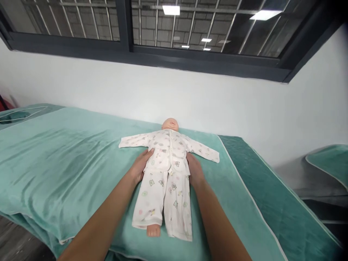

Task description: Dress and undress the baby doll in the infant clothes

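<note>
clothed doll [169, 167] face-up on light green cover [89, 145], both hands at its waist.
sleeves of the printed top [160, 145] spread wide, printed trousers [176, 203] below it, one bare foot [153, 231] out of a trouser leg. left hand [141, 165] against the doll's near flank: thumb on top, other fingers mostly hidden, can't tell if gripping. right hand [195, 169] flush to the opposite flank, fingers partly hidden, opening and grip can't tell. darker green cover [261, 170] right of the doll; white wall [152, 90] past its head, barred window [176, 27] above that.
</note>
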`<state>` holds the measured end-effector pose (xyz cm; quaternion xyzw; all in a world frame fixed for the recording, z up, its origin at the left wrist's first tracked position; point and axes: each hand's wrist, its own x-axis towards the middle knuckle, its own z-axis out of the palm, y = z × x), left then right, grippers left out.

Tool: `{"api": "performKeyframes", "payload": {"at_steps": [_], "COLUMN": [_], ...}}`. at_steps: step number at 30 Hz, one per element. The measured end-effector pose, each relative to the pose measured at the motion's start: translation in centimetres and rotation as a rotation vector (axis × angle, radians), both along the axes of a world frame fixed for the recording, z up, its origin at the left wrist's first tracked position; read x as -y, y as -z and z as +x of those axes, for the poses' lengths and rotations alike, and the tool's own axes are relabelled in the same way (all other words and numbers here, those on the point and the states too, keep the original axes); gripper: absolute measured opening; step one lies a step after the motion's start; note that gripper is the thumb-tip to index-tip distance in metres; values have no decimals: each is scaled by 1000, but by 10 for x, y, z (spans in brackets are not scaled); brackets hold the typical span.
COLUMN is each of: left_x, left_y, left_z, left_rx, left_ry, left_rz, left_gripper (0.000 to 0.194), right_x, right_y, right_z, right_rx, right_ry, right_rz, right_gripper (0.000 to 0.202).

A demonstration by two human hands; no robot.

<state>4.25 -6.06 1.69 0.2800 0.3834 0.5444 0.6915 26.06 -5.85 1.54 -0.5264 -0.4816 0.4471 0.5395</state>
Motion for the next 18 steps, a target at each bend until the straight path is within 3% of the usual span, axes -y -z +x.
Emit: {"api": "performKeyframes", "payload": {"at_steps": [5, 9, 15, 18], "left_x": [-12, -25, -32, -29], "left_y": [1, 1, 1, -1], "left_z": [7, 12, 14, 13], "left_rx": [85, 121, 114, 104], "left_ry": [35, 29, 37, 10], "left_rz": [81, 95, 65, 71], "left_gripper": [57, 61, 59, 53], "right_x": [5, -3, -3, 1], "right_y": [3, 8, 9, 10], "right_z": [3, 6, 6, 3], "right_rx": [-54, -61, -180, -278], "right_ry": [-117, -96, -139, -58], "right_rz": [74, 98, 9, 6], "right_gripper": [54, 58, 65, 61]}}
